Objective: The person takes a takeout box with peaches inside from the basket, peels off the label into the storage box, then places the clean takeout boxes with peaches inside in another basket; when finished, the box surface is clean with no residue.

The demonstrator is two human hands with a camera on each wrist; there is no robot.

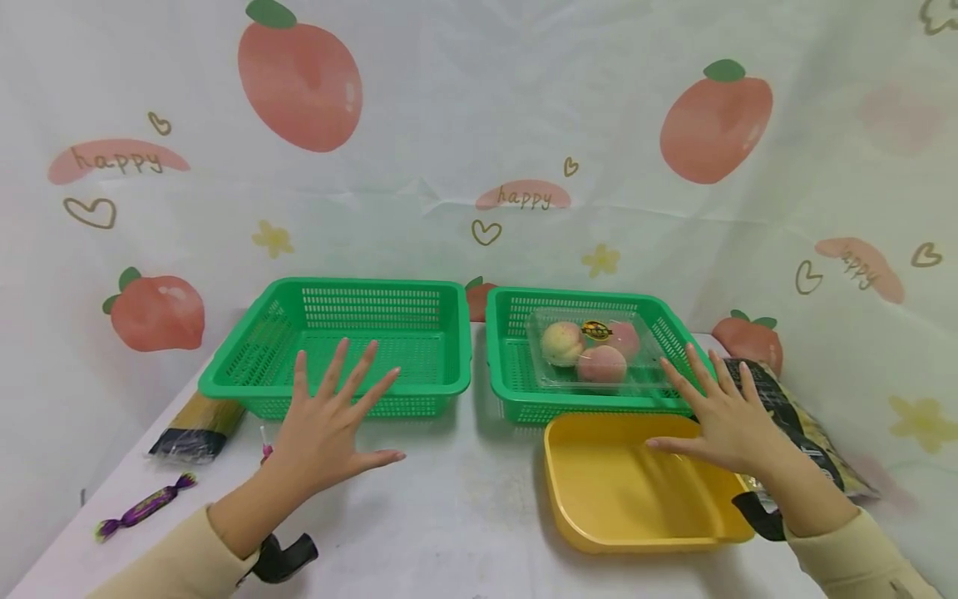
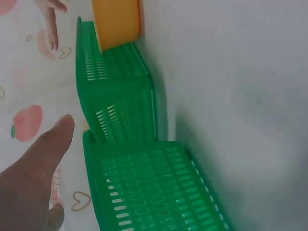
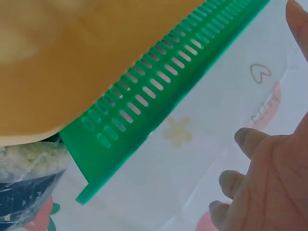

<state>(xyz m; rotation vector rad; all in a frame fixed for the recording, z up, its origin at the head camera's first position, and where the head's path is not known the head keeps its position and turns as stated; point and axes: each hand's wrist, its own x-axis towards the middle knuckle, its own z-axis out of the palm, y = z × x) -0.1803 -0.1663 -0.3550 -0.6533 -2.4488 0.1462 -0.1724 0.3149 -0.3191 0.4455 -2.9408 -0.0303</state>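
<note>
My left hand (image 1: pixel 322 433) is held with fingers spread in front of the left green basket (image 1: pixel 337 389), holding nothing. That basket has slotted walls and a bare bottom. Fingers spread as well, my right hand (image 1: pixel 726 428) hovers over the right edge of the yellow basin (image 1: pixel 621 482). Behind the basin stands a second green basket (image 1: pixel 524 406), holding a clear plastic box (image 1: pixel 651 366) with several peaches (image 1: pixel 601 364) in it. In the right wrist view, the right fingers (image 3: pixel 250 142) point toward the printed backdrop.
On the left lie a purple-wrapped candy (image 1: pixel 145 507), a gold and black packet (image 1: pixel 198 428) and a small pink-wrapped sweet (image 1: pixel 266 451) partly behind the left hand. A black and clear bag (image 1: pixel 793 416) lies right of the baskets. A fruit-printed sheet (image 1: pixel 419 125) rises behind the table.
</note>
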